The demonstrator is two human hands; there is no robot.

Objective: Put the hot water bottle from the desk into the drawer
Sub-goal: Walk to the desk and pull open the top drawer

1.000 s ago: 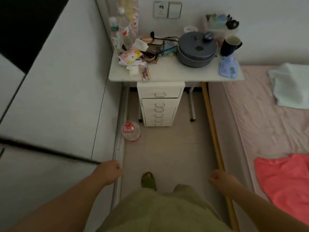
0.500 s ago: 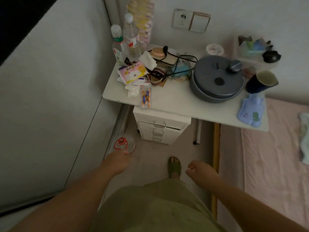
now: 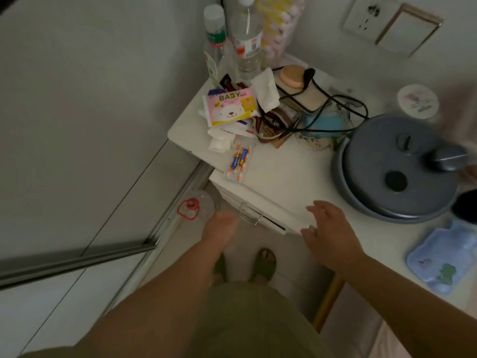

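The light blue hot water bottle (image 3: 445, 257) lies flat on the white desk (image 3: 284, 174) at its front right corner. Under the desk stands a white drawer unit (image 3: 255, 202); its top drawer is closed and has a clear handle (image 3: 249, 214). My left hand (image 3: 219, 227) hovers just left of that handle, blurred, holding nothing. My right hand (image 3: 329, 228) is over the desk's front edge with fingers spread and empty, well left of the hot water bottle.
A grey lidded pot (image 3: 395, 171) fills the desk's right side. Bottles (image 3: 245, 37), a baby wipes pack (image 3: 231, 105), cables and batteries (image 3: 240, 157) clutter the back left. A plastic jug with a red cap (image 3: 195, 205) stands on the floor beside the wardrobe door.
I have stepped closer to the desk, which now fills the view. Both hands have risen from beside my legs toward the drawer unit and the desk edge.
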